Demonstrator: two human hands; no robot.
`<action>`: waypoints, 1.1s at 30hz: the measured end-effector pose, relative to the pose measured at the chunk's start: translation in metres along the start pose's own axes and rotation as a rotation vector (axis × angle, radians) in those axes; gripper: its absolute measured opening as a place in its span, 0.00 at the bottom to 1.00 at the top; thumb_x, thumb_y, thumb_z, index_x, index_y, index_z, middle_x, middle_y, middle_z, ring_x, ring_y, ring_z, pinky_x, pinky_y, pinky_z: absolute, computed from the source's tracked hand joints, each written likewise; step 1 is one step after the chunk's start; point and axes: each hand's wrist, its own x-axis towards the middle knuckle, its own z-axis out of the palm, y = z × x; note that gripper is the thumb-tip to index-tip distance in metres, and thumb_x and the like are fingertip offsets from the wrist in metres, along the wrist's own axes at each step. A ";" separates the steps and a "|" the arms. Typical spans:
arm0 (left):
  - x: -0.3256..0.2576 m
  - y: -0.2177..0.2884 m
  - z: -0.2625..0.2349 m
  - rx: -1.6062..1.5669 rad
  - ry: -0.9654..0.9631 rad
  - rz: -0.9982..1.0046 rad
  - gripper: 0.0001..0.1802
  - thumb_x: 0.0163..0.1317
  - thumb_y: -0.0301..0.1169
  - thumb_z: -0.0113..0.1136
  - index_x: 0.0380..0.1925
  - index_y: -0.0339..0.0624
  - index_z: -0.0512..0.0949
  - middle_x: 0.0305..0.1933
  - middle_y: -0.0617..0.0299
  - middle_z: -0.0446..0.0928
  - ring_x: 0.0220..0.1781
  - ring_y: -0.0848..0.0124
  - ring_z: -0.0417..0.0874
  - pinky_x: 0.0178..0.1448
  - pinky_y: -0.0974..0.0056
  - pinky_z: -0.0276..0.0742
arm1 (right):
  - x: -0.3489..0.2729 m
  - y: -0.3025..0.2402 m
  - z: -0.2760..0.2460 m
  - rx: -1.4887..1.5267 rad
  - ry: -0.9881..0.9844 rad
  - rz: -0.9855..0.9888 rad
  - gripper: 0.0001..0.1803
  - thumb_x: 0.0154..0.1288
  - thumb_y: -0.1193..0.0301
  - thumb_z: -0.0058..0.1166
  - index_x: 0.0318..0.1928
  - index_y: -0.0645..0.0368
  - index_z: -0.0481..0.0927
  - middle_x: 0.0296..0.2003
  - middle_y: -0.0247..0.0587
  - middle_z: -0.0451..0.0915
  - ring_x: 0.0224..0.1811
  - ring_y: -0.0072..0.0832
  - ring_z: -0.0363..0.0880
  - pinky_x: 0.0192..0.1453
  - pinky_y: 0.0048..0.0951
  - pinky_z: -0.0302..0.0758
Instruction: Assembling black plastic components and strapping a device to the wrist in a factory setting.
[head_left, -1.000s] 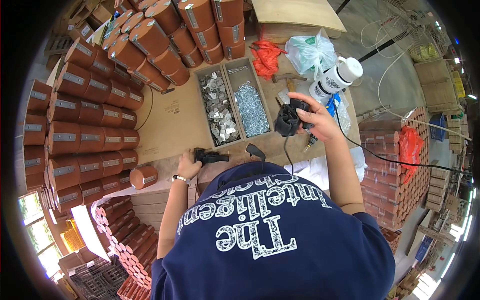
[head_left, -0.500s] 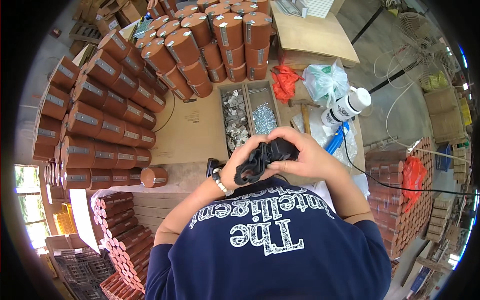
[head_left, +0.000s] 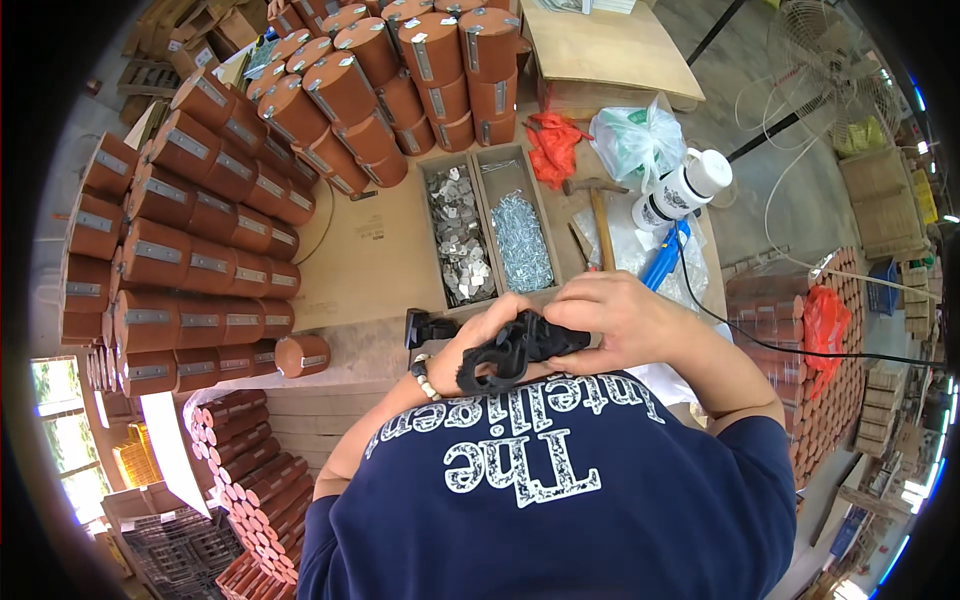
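Observation:
Both hands meet close to my chest over a black strap-like device (head_left: 515, 352). My left hand (head_left: 478, 340) grips its left side, and a bead bracelet sits on that wrist. My right hand (head_left: 618, 315) covers the device's right end with fingers curled over it. A thin black cable (head_left: 770, 345) runs from near my right hand off to the right. A small black object (head_left: 425, 326) lies on the wooden table (head_left: 350, 270) just left of my hands.
Stacks of brown cylindrical boxes (head_left: 200, 210) line the table's left and back. A two-part wooden tray holds metal plates (head_left: 460, 240) and nails (head_left: 521, 240). A hammer (head_left: 600, 220), white bottle (head_left: 680, 190), plastic bag (head_left: 640, 135), red cloth (head_left: 552, 148) and blue tool (head_left: 662, 258) lie to the right.
My right hand brought the black device from over the table back to my chest. My left hand left the table and joined it on the device.

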 end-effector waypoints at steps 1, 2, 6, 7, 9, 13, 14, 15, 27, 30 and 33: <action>-0.001 -0.002 0.001 -0.044 -0.016 -0.080 0.26 0.42 0.35 0.66 0.38 0.41 0.63 0.27 0.62 0.69 0.30 0.76 0.73 0.33 0.71 0.70 | -0.001 -0.001 0.000 0.000 0.001 0.005 0.19 0.39 0.65 0.61 0.33 0.59 0.72 0.23 0.41 0.71 0.25 0.37 0.71 0.27 0.30 0.68; -0.002 -0.002 0.002 -0.086 -0.032 -0.160 0.26 0.42 0.35 0.65 0.38 0.41 0.63 0.27 0.63 0.69 0.30 0.77 0.72 0.33 0.72 0.70 | -0.001 -0.002 0.001 0.016 -0.006 0.042 0.19 0.40 0.66 0.61 0.35 0.59 0.72 0.25 0.41 0.72 0.26 0.38 0.72 0.28 0.30 0.68; 0.002 0.010 -0.002 -0.168 -0.049 -0.177 0.24 0.44 0.35 0.65 0.36 0.41 0.62 0.29 0.65 0.68 0.31 0.80 0.70 0.33 0.73 0.69 | -0.002 0.000 0.006 0.003 0.008 -0.008 0.19 0.43 0.67 0.57 0.38 0.58 0.69 0.25 0.44 0.71 0.26 0.40 0.71 0.29 0.35 0.69; 0.000 0.009 -0.004 -0.171 -0.079 -0.219 0.24 0.44 0.36 0.65 0.36 0.42 0.62 0.30 0.65 0.67 0.32 0.80 0.70 0.35 0.72 0.68 | -0.002 0.001 0.006 0.003 0.008 -0.011 0.19 0.43 0.67 0.57 0.38 0.58 0.69 0.25 0.44 0.71 0.26 0.40 0.71 0.29 0.35 0.69; -0.001 0.003 -0.002 -0.149 -0.079 -0.188 0.24 0.44 0.36 0.65 0.36 0.42 0.62 0.30 0.65 0.67 0.32 0.79 0.69 0.36 0.72 0.68 | -0.007 0.000 0.005 -0.005 -0.071 0.022 0.22 0.42 0.68 0.60 0.39 0.61 0.70 0.32 0.46 0.72 0.31 0.40 0.73 0.32 0.33 0.71; -0.003 0.001 0.001 -0.158 -0.073 -0.159 0.24 0.43 0.37 0.65 0.35 0.43 0.63 0.29 0.65 0.67 0.31 0.79 0.68 0.35 0.72 0.67 | -0.010 0.001 0.008 0.001 -0.057 -0.016 0.21 0.41 0.69 0.61 0.39 0.61 0.70 0.33 0.47 0.72 0.32 0.40 0.73 0.33 0.33 0.72; -0.004 0.002 0.003 -0.204 -0.062 -0.176 0.24 0.43 0.37 0.65 0.35 0.43 0.63 0.29 0.65 0.67 0.30 0.79 0.68 0.34 0.72 0.67 | -0.011 0.002 0.008 0.019 -0.052 -0.042 0.22 0.41 0.69 0.61 0.40 0.61 0.70 0.33 0.47 0.72 0.32 0.40 0.73 0.32 0.33 0.72; -0.005 0.002 0.003 -0.206 -0.064 -0.175 0.24 0.43 0.37 0.65 0.35 0.43 0.63 0.29 0.65 0.67 0.30 0.79 0.68 0.34 0.72 0.67 | -0.011 0.003 0.009 0.035 -0.046 -0.065 0.23 0.41 0.70 0.61 0.40 0.60 0.69 0.33 0.47 0.71 0.32 0.40 0.73 0.32 0.33 0.72; -0.001 0.018 -0.009 -0.004 -0.170 -0.161 0.20 0.48 0.36 0.59 0.34 0.40 0.61 0.24 0.59 0.71 0.25 0.70 0.74 0.29 0.67 0.67 | -0.012 -0.002 0.013 0.783 -0.178 0.626 0.16 0.51 0.65 0.56 0.36 0.61 0.68 0.27 0.30 0.68 0.31 0.15 0.65 0.34 0.19 0.63; -0.004 0.014 -0.009 -0.015 -0.243 -0.165 0.20 0.47 0.34 0.57 0.37 0.41 0.60 0.26 0.56 0.69 0.26 0.63 0.75 0.30 0.65 0.67 | -0.015 -0.006 0.014 0.712 -0.220 0.594 0.16 0.50 0.68 0.57 0.35 0.61 0.68 0.28 0.30 0.68 0.32 0.15 0.64 0.35 0.18 0.63; -0.006 0.014 -0.008 -0.012 -0.293 -0.141 0.20 0.46 0.32 0.56 0.37 0.43 0.60 0.27 0.52 0.68 0.30 0.54 0.74 0.32 0.62 0.66 | -0.018 -0.009 0.016 0.691 -0.257 0.621 0.15 0.49 0.68 0.58 0.35 0.60 0.69 0.27 0.29 0.69 0.30 0.15 0.65 0.34 0.18 0.64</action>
